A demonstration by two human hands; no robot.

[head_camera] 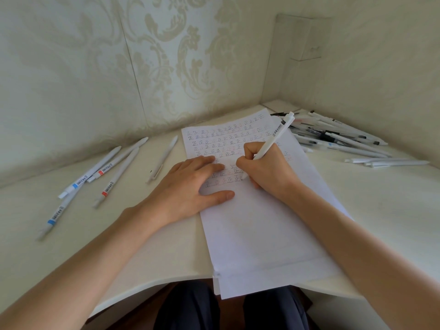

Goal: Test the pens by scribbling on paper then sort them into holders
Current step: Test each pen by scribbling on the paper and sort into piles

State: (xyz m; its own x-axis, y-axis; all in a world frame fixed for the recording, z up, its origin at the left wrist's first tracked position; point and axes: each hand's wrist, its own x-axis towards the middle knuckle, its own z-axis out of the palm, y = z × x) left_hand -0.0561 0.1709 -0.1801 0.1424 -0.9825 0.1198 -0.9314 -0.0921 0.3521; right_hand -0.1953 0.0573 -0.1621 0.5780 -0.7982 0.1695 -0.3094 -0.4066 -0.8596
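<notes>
Right hand (264, 167) pinches a white pen (273, 139), tip seemingly touching the paper (257, 229) mid-frame; left hand (190, 186) presses flat, fingers straight.

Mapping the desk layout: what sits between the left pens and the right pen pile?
Head view: the paper, with the left hand pressing it flat and the right hand writing on it with a pen.

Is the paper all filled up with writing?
No. Rows of marks cover only the upper part of the paper; the lower part is blank.
</notes>
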